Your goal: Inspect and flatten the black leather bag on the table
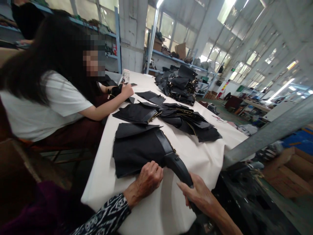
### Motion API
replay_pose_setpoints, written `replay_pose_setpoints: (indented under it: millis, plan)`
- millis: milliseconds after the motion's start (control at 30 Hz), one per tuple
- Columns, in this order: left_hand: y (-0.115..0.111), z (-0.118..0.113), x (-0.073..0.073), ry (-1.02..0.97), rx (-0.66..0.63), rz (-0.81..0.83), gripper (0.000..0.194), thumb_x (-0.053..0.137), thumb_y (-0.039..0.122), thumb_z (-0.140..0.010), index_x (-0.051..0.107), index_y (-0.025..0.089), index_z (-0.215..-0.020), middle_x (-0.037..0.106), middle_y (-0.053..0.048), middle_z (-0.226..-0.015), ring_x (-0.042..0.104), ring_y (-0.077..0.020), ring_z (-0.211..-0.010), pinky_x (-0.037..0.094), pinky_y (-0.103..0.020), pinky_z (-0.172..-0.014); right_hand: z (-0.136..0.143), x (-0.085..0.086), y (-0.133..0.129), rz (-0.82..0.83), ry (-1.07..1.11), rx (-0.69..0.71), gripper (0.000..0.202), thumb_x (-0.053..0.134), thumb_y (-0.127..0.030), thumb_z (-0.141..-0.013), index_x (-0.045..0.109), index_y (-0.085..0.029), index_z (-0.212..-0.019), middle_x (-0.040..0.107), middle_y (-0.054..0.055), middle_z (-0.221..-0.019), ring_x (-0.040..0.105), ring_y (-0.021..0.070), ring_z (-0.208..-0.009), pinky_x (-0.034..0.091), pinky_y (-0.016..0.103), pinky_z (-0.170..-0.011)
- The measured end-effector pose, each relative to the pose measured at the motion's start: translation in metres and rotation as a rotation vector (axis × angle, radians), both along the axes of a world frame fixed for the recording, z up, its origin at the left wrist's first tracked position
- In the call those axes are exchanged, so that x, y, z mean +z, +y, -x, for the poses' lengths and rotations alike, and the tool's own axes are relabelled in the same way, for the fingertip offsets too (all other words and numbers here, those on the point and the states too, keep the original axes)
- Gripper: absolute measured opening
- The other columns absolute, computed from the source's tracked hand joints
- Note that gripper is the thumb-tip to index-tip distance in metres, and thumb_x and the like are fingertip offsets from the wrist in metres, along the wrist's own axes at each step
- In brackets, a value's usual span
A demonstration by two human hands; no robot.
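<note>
Long white cloth-covered tabletop (168,209), running away from the near edge toward shelving at the far end. Nearest on that tabletop, a large black fabric bag piece (137,147), folded and lying flat, with a black strap (164,142) edged in gold-coloured metal crossing its right side. Beyond the black fabric bag piece, a spread of similar black fabric pieces with gold trim (181,119), overlapping across the middle of the tabletop. Farther beyond the bag piece again, a tall heap of black fabric parts (179,85) near the far end. To the left of the bag piece, a seated person in a white short-sleeved shirt (46,104), one hand (127,89) resting on a small black piece at the tabletop's left edge.

Just right of the bag piece's near corner, a black curved plastic handle of a handheld tool (178,166), its upper end touching the strap. Right hand (198,195) wrapped around the lower part of that handle, fingers closed on it, thumb lying along the top. Left hand (148,179), emerging from a black-and-white patterned sleeve (107,217), pressed down on the near edge of the bag piece, fingers curled together, knuckles up, pinning the cloth against the tabletop. Both hands close together, the handle between them.
</note>
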State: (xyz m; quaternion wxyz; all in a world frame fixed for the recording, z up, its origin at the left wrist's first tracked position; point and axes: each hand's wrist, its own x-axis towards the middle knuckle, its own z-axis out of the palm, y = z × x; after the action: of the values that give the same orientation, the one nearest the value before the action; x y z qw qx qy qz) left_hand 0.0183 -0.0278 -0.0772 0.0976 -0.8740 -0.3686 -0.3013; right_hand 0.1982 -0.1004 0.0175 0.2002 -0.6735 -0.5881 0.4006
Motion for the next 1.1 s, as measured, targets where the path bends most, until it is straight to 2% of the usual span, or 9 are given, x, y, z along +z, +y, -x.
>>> replay_pose_setpoints:
  millis: [200, 333, 433, 533, 700, 833, 967, 1100]
  plan:
    - [0.000, 0.001, -0.002, 0.005, 0.002, 0.021, 0.014, 0.050, 0.014, -0.082, 0.050, 0.019, -0.068, 0.053, -0.003, -0.069, 0.048, -0.0188, -0.069, 0.037, -0.032, -0.061, -0.017, 0.019, -0.014, -0.034, 0.019, -0.027, 0.026, 0.048, -0.042, -0.087, 0.043, -0.018, -0.077, 0.051, -0.005, -0.044, 0.050, 0.0109, -0.038, 0.041, 0.019, -0.039]
    - [0.000, 0.000, -0.004, -0.002, 0.011, 0.023, 0.014, 0.050, 0.014, -0.081, 0.050, 0.019, -0.068, 0.052, -0.003, -0.069, 0.048, -0.0188, -0.069, 0.036, -0.032, -0.061, -0.022, 0.023, -0.026, -0.029, 0.011, -0.008, 0.027, 0.048, -0.043, -0.087, 0.045, -0.017, -0.079, 0.050, -0.006, -0.044, 0.050, 0.0100, -0.038, 0.039, 0.019, -0.040]
    - [0.000, 0.000, -0.003, -0.004, 0.014, 0.014, 0.014, 0.050, 0.014, -0.082, 0.050, 0.019, -0.068, 0.052, -0.003, -0.069, 0.048, -0.0190, -0.069, 0.036, -0.032, -0.061, -0.016, 0.018, -0.023, 0.011, 0.004, 0.000, 0.027, 0.049, -0.043, -0.086, 0.045, -0.018, -0.079, 0.048, -0.007, -0.045, 0.049, 0.0096, -0.038, 0.040, 0.019, -0.040]
    - [-0.001, 0.001, -0.001, 0.001, 0.007, 0.003, 0.014, 0.050, 0.015, -0.082, 0.050, 0.019, -0.068, 0.052, -0.003, -0.068, 0.048, -0.0188, -0.068, 0.037, -0.032, -0.061, -0.007, 0.006, -0.010, 0.037, 0.016, 0.012, 0.025, 0.049, -0.041, -0.085, 0.044, -0.018, -0.076, 0.049, -0.006, -0.046, 0.049, 0.0100, -0.037, 0.040, 0.018, -0.037]
    - [0.000, 0.001, -0.002, 0.008, 0.003, -0.006, 0.014, 0.051, 0.014, -0.080, 0.049, 0.019, -0.068, 0.052, -0.003, -0.068, 0.048, -0.0189, -0.069, 0.037, -0.032, -0.062, -0.004, -0.008, 0.009, 0.005, 0.070, 0.006, 0.030, 0.050, -0.045, -0.084, 0.043, -0.018, -0.074, 0.049, -0.006, -0.047, 0.052, 0.0114, -0.037, 0.043, 0.020, -0.035]
    - [0.001, 0.000, -0.003, 0.020, 0.004, -0.003, 0.013, 0.052, 0.013, -0.079, 0.049, 0.019, -0.068, 0.052, -0.003, -0.069, 0.048, -0.0194, -0.069, 0.037, -0.032, -0.061, -0.013, 0.002, 0.003, -0.065, 0.030, -0.039, 0.030, 0.049, -0.046, -0.086, 0.043, -0.018, -0.076, 0.050, -0.006, -0.044, 0.051, 0.0114, -0.037, 0.043, 0.019, -0.036]
    - [0.001, 0.001, -0.002, 0.012, 0.003, -0.006, 0.013, 0.052, 0.012, -0.079, 0.050, 0.019, -0.068, 0.053, -0.003, -0.068, 0.049, -0.0190, -0.068, 0.037, -0.032, -0.060, -0.017, 0.019, -0.012, -0.034, 0.003, -0.029, 0.026, 0.048, -0.043, -0.087, 0.044, -0.018, -0.080, 0.049, -0.007, -0.045, 0.050, 0.0102, -0.038, 0.042, 0.019, -0.038]
    - [0.000, 0.000, -0.001, -0.008, 0.004, -0.016, 0.013, 0.052, 0.013, -0.079, 0.050, 0.019, -0.068, 0.053, -0.003, -0.067, 0.049, -0.0188, -0.067, 0.037, -0.032, -0.059, -0.008, 0.019, -0.014, 0.004, -0.011, 0.034, 0.023, 0.049, -0.039, -0.086, 0.044, -0.018, -0.078, 0.049, -0.007, -0.045, 0.049, 0.0092, -0.037, 0.040, 0.018, -0.038]
